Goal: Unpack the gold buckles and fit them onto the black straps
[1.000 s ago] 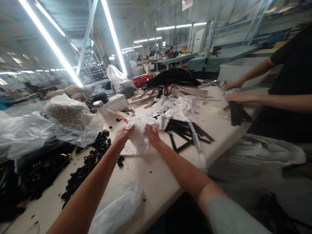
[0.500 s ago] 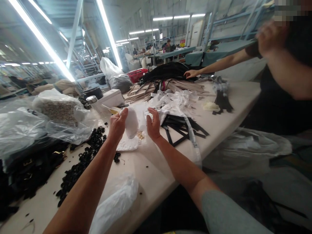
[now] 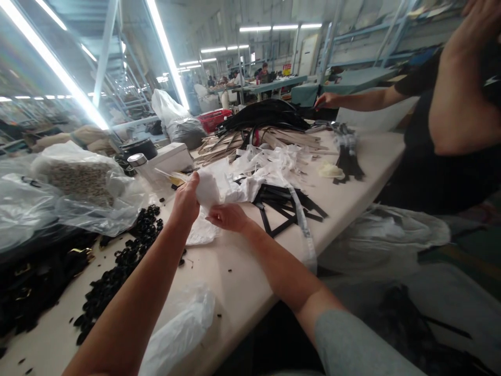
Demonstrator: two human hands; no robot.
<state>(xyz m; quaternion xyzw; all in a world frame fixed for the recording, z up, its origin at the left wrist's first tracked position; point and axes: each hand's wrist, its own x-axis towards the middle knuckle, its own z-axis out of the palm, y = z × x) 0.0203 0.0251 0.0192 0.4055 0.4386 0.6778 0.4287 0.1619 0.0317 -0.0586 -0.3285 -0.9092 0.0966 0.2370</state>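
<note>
My left hand (image 3: pixel 188 201) grips the edge of a thin white sheet (image 3: pixel 207 189), thumb on top; it looks like paper or soft foam, but I cannot tell which. Just below and right of that sheet is my right hand (image 3: pixel 229 216), palm down with its fingers curled together; what they hold, if anything, is hidden. Beneath the fingers lies a white padded piece (image 3: pixel 202 232) on the table. Crumpled white wrapping (image 3: pixel 250 183) lies beyond my right hand, and black flat strips (image 3: pixel 282 206) are spread to its right.
Small black loops (image 3: pixel 129 261) are heaped on the left of the pale table (image 3: pixel 242 292). Clear plastic bags (image 3: pixel 82 177), a white box (image 3: pixel 172 159) and a pile of long black strips (image 3: pixel 266 115) stand around. A co-worker's hand (image 3: pixel 326 100) reaches in from the right.
My right hand has come down and left, from spread fingers to curled ones, covering the small gold-coloured pieces. My left hand still holds the white sheet. The co-worker's hand has drawn back from the black strips.
</note>
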